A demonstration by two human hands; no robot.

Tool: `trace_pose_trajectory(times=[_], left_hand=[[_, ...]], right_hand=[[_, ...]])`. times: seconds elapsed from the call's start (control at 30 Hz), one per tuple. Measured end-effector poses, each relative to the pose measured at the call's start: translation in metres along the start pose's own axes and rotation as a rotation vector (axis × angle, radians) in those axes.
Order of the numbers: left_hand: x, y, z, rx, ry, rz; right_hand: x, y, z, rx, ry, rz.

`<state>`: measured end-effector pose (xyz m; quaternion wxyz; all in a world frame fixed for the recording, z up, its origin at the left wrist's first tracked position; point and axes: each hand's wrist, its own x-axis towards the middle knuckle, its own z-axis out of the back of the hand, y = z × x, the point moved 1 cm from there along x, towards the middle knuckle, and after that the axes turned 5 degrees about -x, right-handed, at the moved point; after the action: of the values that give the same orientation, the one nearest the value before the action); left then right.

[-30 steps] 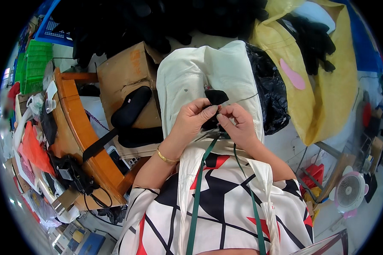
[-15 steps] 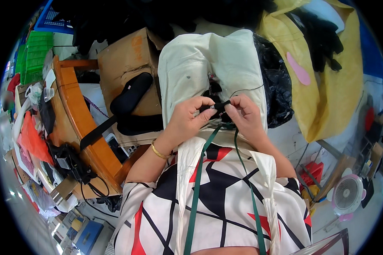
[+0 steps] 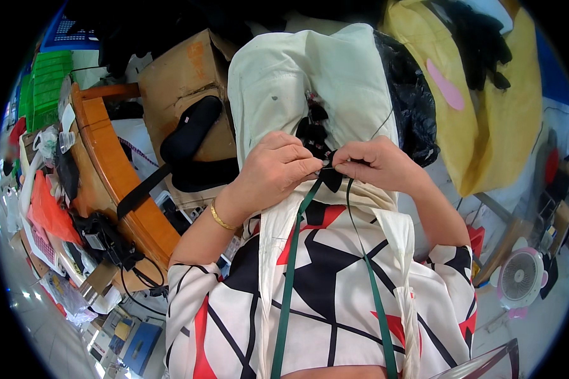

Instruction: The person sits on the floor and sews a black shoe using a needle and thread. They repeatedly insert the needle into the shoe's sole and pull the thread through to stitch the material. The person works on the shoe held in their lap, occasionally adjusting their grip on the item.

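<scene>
My two hands meet over my lap, fingertips nearly touching. My left hand [image 3: 278,167], a gold bangle on its wrist, is closed in a pinch at a small black fabric piece [image 3: 332,181]. Close beside it my right hand [image 3: 374,163] pinches too; what lies between its finger and thumb is too small to make out. A thin dark thread [image 3: 384,124] rises from behind the right hand. Several more small black fabric pieces [image 3: 312,131] lie in the fold of the cream apron [image 3: 269,76]. Green straps [image 3: 289,290] run down over my patterned top.
Left stands a cardboard box [image 3: 177,72] with a black padded shape [image 3: 189,129] on it, beside a curved wooden frame [image 3: 117,170]. A black plastic bag [image 3: 414,107] and yellow sack [image 3: 474,158] are at the right. A fan [image 3: 521,276] stands lower right.
The black piece that was stretched level between both hands now hangs below the fingertips. My right hand has turned more sideways, its elbow moved outward. More black pieces show on the lap.
</scene>
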<state>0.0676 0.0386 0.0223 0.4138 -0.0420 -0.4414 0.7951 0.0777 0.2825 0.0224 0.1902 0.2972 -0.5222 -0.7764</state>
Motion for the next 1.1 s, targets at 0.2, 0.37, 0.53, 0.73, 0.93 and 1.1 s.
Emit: trace_pose_trajectory(times=[0.2,0.37,0.53,0.73,0.93,1.1], left_hand=[[0.001,-0.003,0.000,0.036,-0.008,-0.035],[0.002,-0.003,-0.001,0.018,-0.003,-0.054],[-0.003,0.001,-0.003,-0.056,0.008,-0.048],[-0.005,-0.006,-0.004,-0.124,-0.024,0.042],[-0.006,0.000,-0.005,-0.177,-0.027,0.082],[-0.012,0.003,-0.005,-0.356,-0.027,0.216]], right_hand=[[0.002,-0.004,0.000,-0.006,0.051,0.071],[0.003,-0.010,-0.001,0.055,0.085,0.042],[0.004,-0.015,-0.012,0.188,0.087,-0.006],[0.005,-0.016,-0.023,0.252,0.112,-0.072],[0.006,-0.020,-0.030,0.247,0.070,-0.068],[0.011,-0.009,-0.016,0.482,0.155,-0.217]])
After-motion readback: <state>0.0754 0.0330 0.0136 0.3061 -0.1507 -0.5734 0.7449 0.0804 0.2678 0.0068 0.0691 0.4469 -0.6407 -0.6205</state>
